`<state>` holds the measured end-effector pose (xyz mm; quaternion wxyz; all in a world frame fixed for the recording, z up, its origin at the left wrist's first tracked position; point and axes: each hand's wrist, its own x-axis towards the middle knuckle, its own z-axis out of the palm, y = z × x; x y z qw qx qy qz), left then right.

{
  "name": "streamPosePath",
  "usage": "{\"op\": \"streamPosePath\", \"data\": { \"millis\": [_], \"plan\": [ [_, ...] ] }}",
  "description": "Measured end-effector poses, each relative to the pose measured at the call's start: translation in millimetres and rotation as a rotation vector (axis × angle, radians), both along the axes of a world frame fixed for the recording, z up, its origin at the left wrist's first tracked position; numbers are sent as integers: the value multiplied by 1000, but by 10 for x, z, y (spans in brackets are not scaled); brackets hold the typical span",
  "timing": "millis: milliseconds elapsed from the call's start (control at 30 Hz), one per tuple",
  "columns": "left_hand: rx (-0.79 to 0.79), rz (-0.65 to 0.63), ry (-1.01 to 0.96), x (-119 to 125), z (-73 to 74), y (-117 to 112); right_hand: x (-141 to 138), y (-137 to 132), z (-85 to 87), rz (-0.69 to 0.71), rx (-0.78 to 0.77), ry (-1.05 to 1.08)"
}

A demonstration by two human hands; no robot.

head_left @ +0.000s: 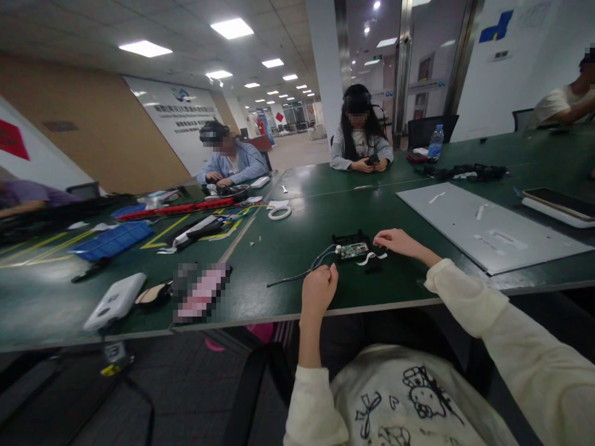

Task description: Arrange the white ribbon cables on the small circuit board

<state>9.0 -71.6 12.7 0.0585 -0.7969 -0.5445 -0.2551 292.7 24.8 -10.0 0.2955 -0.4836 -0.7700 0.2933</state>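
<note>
A small green circuit board (354,250) lies on the table in front of me, with a black plastic frame (346,237) against its far side. Dark cables (320,259) run from its left end toward the left. A curled white strip (372,258) lies by its near right side. My left hand (319,288) is closed close to the table's front edge, just short of the cables; its fingertips are hidden. To the right of the board, my right hand (400,242) has its fingers pressed together. Whatever either hand may hold is too small or hidden to name.
A grey panel (488,223) lies at the right. On the left are a blue basket (114,240), a white device (116,300) and a pink phone-shaped item (204,292). A tape roll (279,213) lies farther back. Two people sit across the table.
</note>
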Motion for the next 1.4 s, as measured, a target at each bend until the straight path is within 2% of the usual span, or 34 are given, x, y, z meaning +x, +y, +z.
{"op": "streamPosePath", "data": {
  "millis": [300, 600, 733, 1067, 1233, 1333, 1400],
  "plan": [
    [9, -3, 19, -6, -7, -4, -81, -189, 126, 157, -24, -21],
    [-4, -10, 1, 0, 1, -8, -59, -203, 99, 165, 10, -84],
    [-6, -7, -7, 2, 13, -19, -45, -222, 130, 202, -18, -50],
    [-22, 4, -18, 11, 12, -5, -54, -184, 174, 193, -114, 0],
    [-35, -10, -91, -13, 19, -9, -109, -260, 253, 245, -212, 206],
    [-35, -54, -259, 70, 80, -20, -170, -312, 290, 288, -262, 285],
    [-42, -111, -400, 209, 138, -14, -203, -327, 306, 301, -252, 308]
  ]
}}
